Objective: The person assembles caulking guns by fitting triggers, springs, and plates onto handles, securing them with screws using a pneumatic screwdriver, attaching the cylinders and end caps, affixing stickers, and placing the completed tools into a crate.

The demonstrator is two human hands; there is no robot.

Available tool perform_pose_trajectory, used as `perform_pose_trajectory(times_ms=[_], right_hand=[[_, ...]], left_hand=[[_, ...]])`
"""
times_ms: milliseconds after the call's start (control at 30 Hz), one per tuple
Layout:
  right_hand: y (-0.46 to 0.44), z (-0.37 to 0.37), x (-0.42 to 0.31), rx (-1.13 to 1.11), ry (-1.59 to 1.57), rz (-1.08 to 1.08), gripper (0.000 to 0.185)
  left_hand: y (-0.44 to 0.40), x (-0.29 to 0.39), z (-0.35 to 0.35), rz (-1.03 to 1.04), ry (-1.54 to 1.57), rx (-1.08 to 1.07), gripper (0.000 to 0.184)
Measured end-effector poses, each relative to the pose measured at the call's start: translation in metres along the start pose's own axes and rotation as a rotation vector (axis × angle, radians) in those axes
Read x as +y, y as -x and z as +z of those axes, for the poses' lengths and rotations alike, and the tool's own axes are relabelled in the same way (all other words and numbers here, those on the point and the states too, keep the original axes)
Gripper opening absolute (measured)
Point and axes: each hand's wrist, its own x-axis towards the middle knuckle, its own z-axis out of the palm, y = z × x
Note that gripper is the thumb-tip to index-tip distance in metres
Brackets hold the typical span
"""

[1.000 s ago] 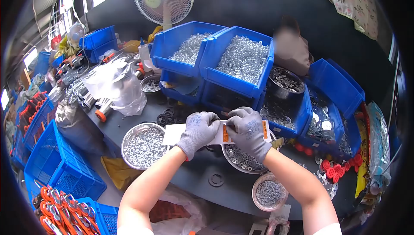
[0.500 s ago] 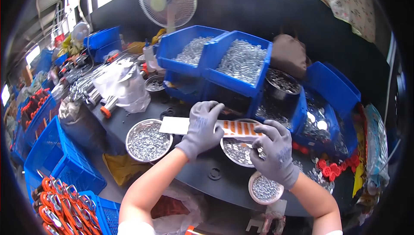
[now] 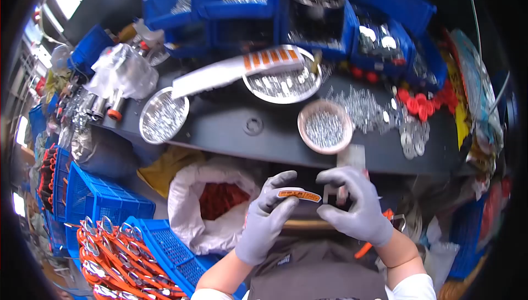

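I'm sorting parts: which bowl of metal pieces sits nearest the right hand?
The pinkish bowl, just beyond the right hand; the silvery bowl partly under the sheet and the left silvery bowl lie farther off.

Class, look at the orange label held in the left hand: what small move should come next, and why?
Probably close the right hand gently on the free end of the label. The left hand pinches the label, leaving that end sticking out, and the right thumb and finger stand open close to it; a second grip would likely steady it.
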Motion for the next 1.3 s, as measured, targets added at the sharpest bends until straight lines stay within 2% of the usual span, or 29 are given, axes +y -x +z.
perform_pose_trajectory(times_ms=[100, 133, 167, 233, 267, 367, 400, 433, 500, 567, 633, 867, 1067, 1167, 1300], right_hand=[[0.046, 0.015, 0.020, -0.043, -0.239, 0.151, 0.029], [0.059, 0.020, 0.027, -0.010, -0.293, 0.152, 0.017], [0.066, 0.018, 0.029, -0.039, -0.192, 0.079, 0.012], [0.081, 0.018, 0.039, -0.046, -0.105, 0.074, 0.010], [0.087, 0.018, 0.046, -0.058, -0.007, 0.027, 0.008], [0.102, 0.029, 0.062, -0.080, 0.078, 0.039, 0.008], [0.109, 0.035, 0.074, -0.053, 0.090, 0.070, 0.009], [0.114, 0.040, 0.088, 0.027, 0.093, 0.136, 0.009], [0.114, 0.042, 0.100, 0.101, 0.015, 0.366, 0.011], [0.113, 0.047, 0.110, 0.113, 0.068, 0.306, 0.012], [0.111, 0.054, 0.116, 0.048, 0.141, 0.116, 0.012], [0.103, 0.063, 0.119, 0.020, 0.192, 0.133, 0.012], [0.102, 0.065, 0.120, 0.030, 0.228, 0.115, 0.010], [0.102, 0.066, 0.119, 0.052, 0.251, 0.108, 0.013], [0.103, 0.066, 0.115, 0.077, 0.274, 0.137, 0.017]], left_hand=[[0.038, -0.013, 0.016, -0.118, 0.096, -0.063, 0.024], [0.047, -0.020, 0.017, -0.117, 0.007, -0.088, 0.026], [0.053, -0.029, 0.015, -0.143, 0.020, -0.090, 0.026], [0.060, -0.046, 0.008, -0.102, -0.249, -0.196, 0.030], [0.063, -0.052, 0.007, 0.034, -0.560, -0.213, 0.034], [0.073, -0.050, 0.011, 0.423, -1.173, -0.048, 0.037], [0.077, -0.067, 0.006, 0.480, -1.268, 0.098, 0.038], [0.079, -0.079, -0.005, 0.573, -1.270, 0.227, 0.044], [0.082, -0.094, -0.026, 0.413, -1.145, 0.377, 0.054], [0.084, -0.104, -0.038, 0.376, -1.247, 0.412, 0.053], [0.085, -0.110, -0.043, 0.431, -1.268, 0.309, 0.055], [0.081, -0.130, -0.030, 0.600, -1.357, 0.000, 0.049], [0.072, -0.132, -0.022, 0.574, -1.388, -0.144, 0.050], [0.068, -0.131, -0.020, 0.503, -1.415, -0.179, 0.052], [0.066, -0.131, -0.020, 0.513, -1.427, -0.187, 0.052]])
